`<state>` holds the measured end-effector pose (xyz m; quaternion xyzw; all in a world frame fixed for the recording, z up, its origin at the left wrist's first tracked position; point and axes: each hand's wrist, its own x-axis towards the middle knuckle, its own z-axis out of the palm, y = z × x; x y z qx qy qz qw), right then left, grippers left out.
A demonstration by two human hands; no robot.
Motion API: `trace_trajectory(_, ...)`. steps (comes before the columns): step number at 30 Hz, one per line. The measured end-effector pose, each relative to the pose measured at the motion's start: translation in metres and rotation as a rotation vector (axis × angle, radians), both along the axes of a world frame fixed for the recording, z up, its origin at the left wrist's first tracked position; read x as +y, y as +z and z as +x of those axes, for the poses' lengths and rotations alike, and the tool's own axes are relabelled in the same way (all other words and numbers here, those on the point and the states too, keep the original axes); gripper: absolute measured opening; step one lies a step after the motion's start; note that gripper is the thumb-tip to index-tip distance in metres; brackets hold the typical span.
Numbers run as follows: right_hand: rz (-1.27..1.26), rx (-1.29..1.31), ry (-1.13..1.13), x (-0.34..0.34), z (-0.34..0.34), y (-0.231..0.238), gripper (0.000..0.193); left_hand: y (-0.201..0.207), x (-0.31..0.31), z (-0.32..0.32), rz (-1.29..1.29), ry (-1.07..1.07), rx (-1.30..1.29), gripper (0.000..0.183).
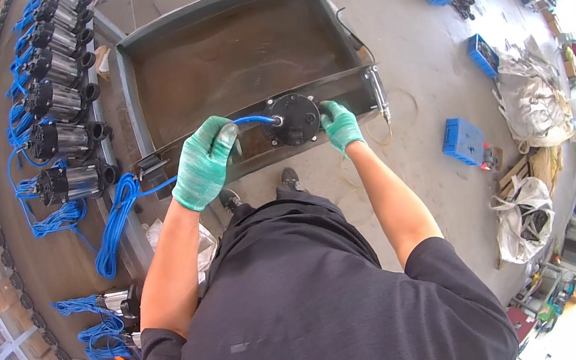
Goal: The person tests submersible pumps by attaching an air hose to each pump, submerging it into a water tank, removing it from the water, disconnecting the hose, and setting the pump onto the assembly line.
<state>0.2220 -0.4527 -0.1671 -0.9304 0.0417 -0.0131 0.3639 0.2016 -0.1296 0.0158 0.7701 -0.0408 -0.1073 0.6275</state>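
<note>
A pump with a round black top (300, 121) stands upright on the near ledge of a metal water tank (210, 2). From its top a blue cable (252, 119) runs left to my left hand (206, 162), which wears a green glove and is closed around the cable. Beyond that hand the cable leads on to a bundled blue coil (117, 227) hanging at the line's edge. My right hand (340, 125), gloved in green too, rests against the right side of the pump's top with its fingers curled. Its fingertips are partly hidden.
Several silver and black pumps (63, 139) with blue cables lie in a row along the left line. Brown water fills the tank. A hose with a metal fitting (381, 98) hangs at its right corner. Blue crates (463, 141) and white sacks (531, 94) sit on the floor at right.
</note>
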Motion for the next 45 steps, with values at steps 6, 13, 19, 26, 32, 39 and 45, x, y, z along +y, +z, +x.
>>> trace_trajectory(6,-0.032,0.072,0.053,0.009,0.005,0.029,0.025,0.023,0.025,-0.02,-0.14,0.079,-0.021,0.025)
trace_trajectory(13,-0.167,0.083,-0.008,0.059,0.007,-0.001,0.022,0.026,0.024,-0.003,0.047,-0.008,-0.178,0.021)
trace_trajectory(19,-0.155,0.045,-0.02,0.064,-0.002,0.001,0.02,0.012,0.028,0.002,-0.018,0.011,-0.123,0.019)
trace_trajectory(26,-0.201,0.026,-0.001,0.062,-0.003,-0.002,0.021,0.007,0.026,-0.003,-0.07,0.026,-0.092,0.02)
trace_trajectory(32,-0.212,0.051,0.044,0.055,0.004,-0.014,0.024,-0.002,0.033,-0.005,0.024,0.067,-0.204,0.02)
trace_trajectory(39,-0.09,0.259,0.251,0.047,0.029,0.047,0.036,0.001,0.078,-0.034,-0.139,0.378,-0.004,0.028)
trace_trajectory(45,-0.147,0.053,0.468,0.102,0.036,0.126,0.026,-0.056,0.141,-0.084,-0.157,0.699,0.336,0.027)
